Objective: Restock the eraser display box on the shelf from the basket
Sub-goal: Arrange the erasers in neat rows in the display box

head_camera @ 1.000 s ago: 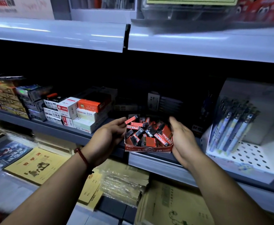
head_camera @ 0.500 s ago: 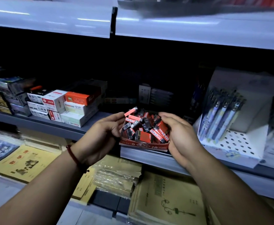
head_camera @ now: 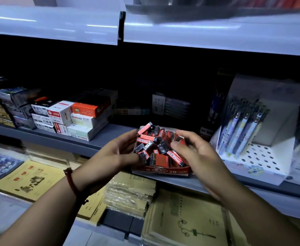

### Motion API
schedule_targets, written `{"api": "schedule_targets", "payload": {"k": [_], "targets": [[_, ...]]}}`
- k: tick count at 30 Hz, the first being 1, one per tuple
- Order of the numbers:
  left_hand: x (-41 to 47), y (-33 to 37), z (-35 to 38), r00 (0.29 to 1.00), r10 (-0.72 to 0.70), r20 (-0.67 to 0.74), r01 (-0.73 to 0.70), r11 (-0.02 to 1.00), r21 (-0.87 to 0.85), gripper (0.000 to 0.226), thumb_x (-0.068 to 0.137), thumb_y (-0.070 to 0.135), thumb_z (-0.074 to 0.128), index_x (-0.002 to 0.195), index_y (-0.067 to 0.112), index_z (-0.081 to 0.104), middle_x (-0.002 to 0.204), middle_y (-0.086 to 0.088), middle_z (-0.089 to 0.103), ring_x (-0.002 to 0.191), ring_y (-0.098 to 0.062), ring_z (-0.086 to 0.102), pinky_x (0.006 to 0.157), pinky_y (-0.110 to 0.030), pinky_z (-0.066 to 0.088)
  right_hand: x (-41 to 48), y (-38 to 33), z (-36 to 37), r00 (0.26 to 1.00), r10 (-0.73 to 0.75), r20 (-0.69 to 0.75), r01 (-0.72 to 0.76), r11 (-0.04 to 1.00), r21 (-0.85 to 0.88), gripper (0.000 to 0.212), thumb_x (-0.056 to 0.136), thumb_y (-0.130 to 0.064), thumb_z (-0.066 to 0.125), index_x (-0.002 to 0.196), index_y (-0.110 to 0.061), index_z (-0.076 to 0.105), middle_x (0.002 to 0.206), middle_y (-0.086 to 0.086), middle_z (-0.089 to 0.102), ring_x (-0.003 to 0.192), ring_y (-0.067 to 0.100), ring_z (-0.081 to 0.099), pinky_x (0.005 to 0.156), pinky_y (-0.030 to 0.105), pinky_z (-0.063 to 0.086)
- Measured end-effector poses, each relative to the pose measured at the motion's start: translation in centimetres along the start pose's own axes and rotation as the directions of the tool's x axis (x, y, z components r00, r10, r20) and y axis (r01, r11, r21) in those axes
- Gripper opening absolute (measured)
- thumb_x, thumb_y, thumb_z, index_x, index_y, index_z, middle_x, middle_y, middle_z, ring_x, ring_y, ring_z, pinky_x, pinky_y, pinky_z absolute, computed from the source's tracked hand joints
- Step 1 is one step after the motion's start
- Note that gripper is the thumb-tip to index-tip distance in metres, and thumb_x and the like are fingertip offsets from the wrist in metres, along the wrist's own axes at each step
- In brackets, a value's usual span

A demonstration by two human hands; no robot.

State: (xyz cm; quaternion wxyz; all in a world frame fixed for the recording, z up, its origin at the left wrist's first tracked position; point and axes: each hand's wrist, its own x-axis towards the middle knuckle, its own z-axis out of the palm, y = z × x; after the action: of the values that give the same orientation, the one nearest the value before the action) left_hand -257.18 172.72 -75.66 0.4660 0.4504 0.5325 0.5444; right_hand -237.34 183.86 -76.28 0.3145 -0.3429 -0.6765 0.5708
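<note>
left hand [head_camera: 117,155] flat against erasers [head_camera: 156,139]; right hand [head_camera: 197,153] curled atop, grip unclear; level heap gently inside display box [head_camera: 163,172].

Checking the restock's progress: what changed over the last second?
Both hands moved inward from beside the box onto the erasers: the left hand touches their left edge, the right hand curls over their right. The box stayed on the shelf edge.

Red-and-black wrappers are seen on the erasers [head_camera: 156,144], and white lettering on the red display box [head_camera: 160,172] at centre frame. At right, a white pen stand [head_camera: 257,157] is dotted with dark holes; at lower left, yellow notebooks [head_camera: 28,180] are shown.
</note>
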Motion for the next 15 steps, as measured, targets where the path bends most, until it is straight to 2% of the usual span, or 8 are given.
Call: {"api": "schedule_targets", "payload": {"k": [2,3,4,6,9,12,15], "targets": [[-0.1,0.2,-0.3,1.0,-0.012,0.0,0.012,0.999,0.039,0.068,0.086,-0.018,0.06,0.14,0.022,0.052,0.128,0.003,0.072,0.118,-0.013,0.068,0.08,-0.018,0.056,-0.4,-0.2,-0.7,0.988,-0.15,0.03,0.152,0.935,-0.319,0.04,0.089,-0.045,0.072,0.126,-0.047,0.058,0.153,-0.022,0.039,0.123,-0.015,0.048,0.093,0.011,0.049],[-0.1,0.3,-0.5,1.0,-0.018,-0.01,0.018,0.999,0.046,0.069,0.084,-0.019,0.062,0.138,0.023,0.052,0.126,0.005,0.072,0.117,-0.011,0.068,0.079,-0.018,0.056,-0.8,-0.7,-0.9,0.968,-0.243,0.06,0.245,0.863,-0.441,0.037,0.088,-0.045,0.072,0.122,-0.045,0.06,0.153,-0.027,0.031,0.126,-0.019,0.038,0.088,0.003,0.045],[-0.1,0.4,-0.7,1.0,-0.022,-0.017,0.023,0.998,0.05,0.072,0.08,-0.021,0.065,0.136,0.023,0.053,0.126,0.008,0.072,0.116,-0.01,0.068,0.08,-0.019,0.057,-1.0,-1.0,-1.1,0.937,-0.334,0.104,0.337,0.783,-0.523,0.031,0.087,-0.045,0.073,0.116,-0.042,0.063,0.152,-0.028,0.03,0.131,-0.016,0.035,0.088,0.002,0.042],[-0.1,0.5,-1.1,0.999,-0.037,-0.008,0.037,0.998,0.06,0.078,0.074,-0.025,0.067,0.135,0.023,0.054,0.126,0.008,0.072,0.115,-0.013,0.069,0.083,-0.024,0.06,-1.2,-1.7,-1.3,0.874,-0.443,0.201,0.463,0.632,-0.621,0.023,0.085,-0.048,0.073,0.104,-0.036,0.069,0.14,-0.023,0.042,0.134,-0.002,0.037,0.096,0.01,0.038],[-0.1,0.5,-1.7,0.997,-0.061,-0.048,0.068,0.988,0.136,0.068,0.073,-0.021,0.073,0.129,0.015,0.056,0.115,-0.005,0.076,0.102,-0.022,0.075,0.084,-0.031,0.062,-0.9,-1.8,-1.3,0.833,-0.463,0.303,0.525,0.488,-0.697,0.027,0.083,-0.054,0.074,0.101,-0.034,0.074,0.123,-0.02,0.046,0.125,0.004,0.038,0.098,0.022,0.037],[-0.1,0.5,-2.3,0.996,-0.037,-0.075,0.057,0.956,0.289,0.05,0.07,0.001,0.085,0.113,0.012,0.062,0.104,-0.013,0.076,0.099,-0.027,0.075,0.091,-0.037,0.061,-0.5,-1.6,-0.9,0.835,-0.446,0.322,0.525,0.471,-0.709,0.032,0.083,-0.058,0.069,0.104,-0.034,0.075,0.113,-0.021,0.044,0.111,0.004,0.04,0.09,0.022,0.038],[-0.2,0.6,-2.5,0.999,0.036,-0.034,-0.018,0.904,0.428,0.041,0.065,0.022,0.088,0.104,0.02,0.073,0.113,-0.01,0.069,0.099,-0.022,0.073,0.096,-0.04,0.058,-0.1,-1.3,-0.3,0.836,-0.428,0.344,0.527,0.452,-0.719,0.036,0.084,-0.059,0.063,0.108,-0.034,0.074,0.108,-0.022,0.042,0.106,0.002,0.04,0.083,0.02,0.035]]}}
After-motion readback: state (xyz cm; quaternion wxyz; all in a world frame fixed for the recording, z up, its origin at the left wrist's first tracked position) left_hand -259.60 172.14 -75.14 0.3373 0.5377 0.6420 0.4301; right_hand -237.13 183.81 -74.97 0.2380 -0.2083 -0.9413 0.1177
